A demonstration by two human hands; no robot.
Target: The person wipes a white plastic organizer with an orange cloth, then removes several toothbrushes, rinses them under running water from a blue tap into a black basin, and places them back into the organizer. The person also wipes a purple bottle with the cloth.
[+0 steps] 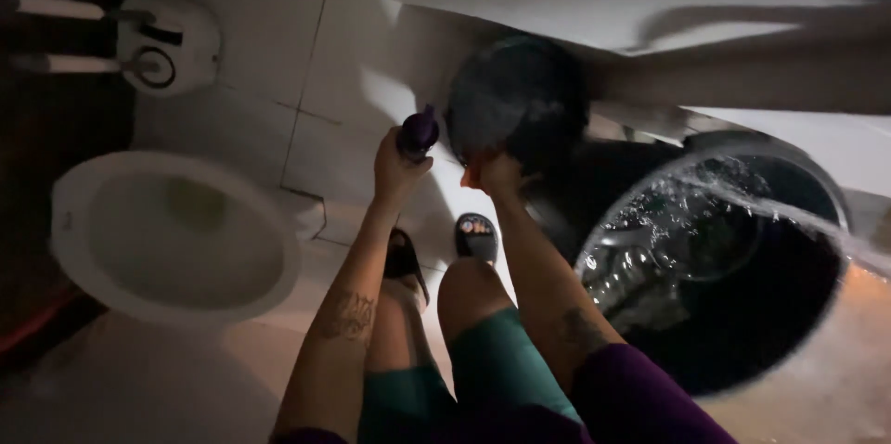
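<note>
1. Head view: left hand gripping purple bottle; right hand clasping dark bowl above tiled floor.
2. Likely mid-pour stage; next needing bottle tipped over bowl, beside water-filled bucket.

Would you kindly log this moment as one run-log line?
left hand: holds purple bottle | right hand: holds dark bowl | bucket: water streaming in | toilet: open, at left

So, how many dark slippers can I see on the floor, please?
2. One dark slipper is on the foot below the left hand; the other dark slipper, with a pale pattern on top, is beside it, below the right hand. None seems hidden.
</note>
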